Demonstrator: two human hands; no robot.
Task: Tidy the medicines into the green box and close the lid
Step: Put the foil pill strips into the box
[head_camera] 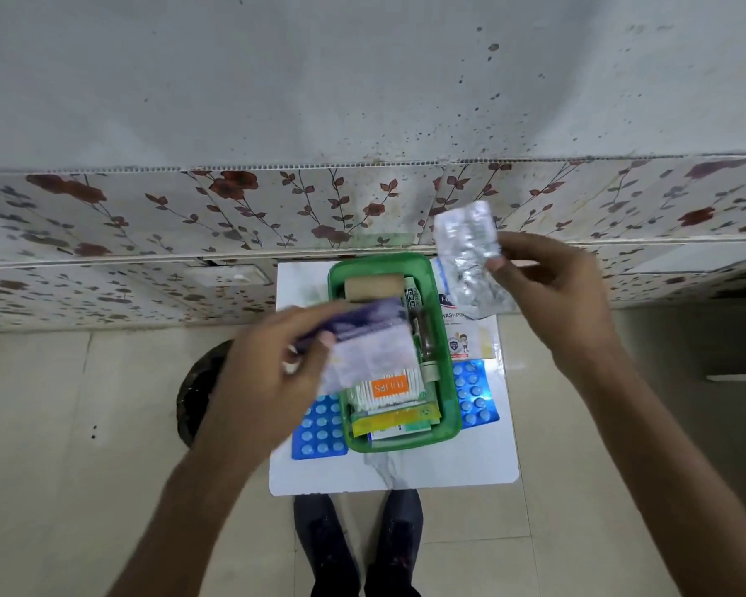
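Note:
The open green box (448,381) stands on a small white table (405,471). Inside lie a tan bandage roll (373,287), a cotton-bud pack with an orange label (388,387), a tube and flat sachets. My left hand (276,359) holds a purple and white packet (367,338) over the box's left side, blurred. My right hand (552,295) grips silver blister strips (468,247) above and to the right of the box. One blue blister sheet (317,428) lies left of the box, another (474,394) to its right. No lid is in view.
A white plaster packet (470,333) lies on the table right of the box. A flowered tiled wall (147,234) runs behind the table. A dark round drain (199,389) is in the floor to the left. My shoes (358,545) stand below the table's front edge.

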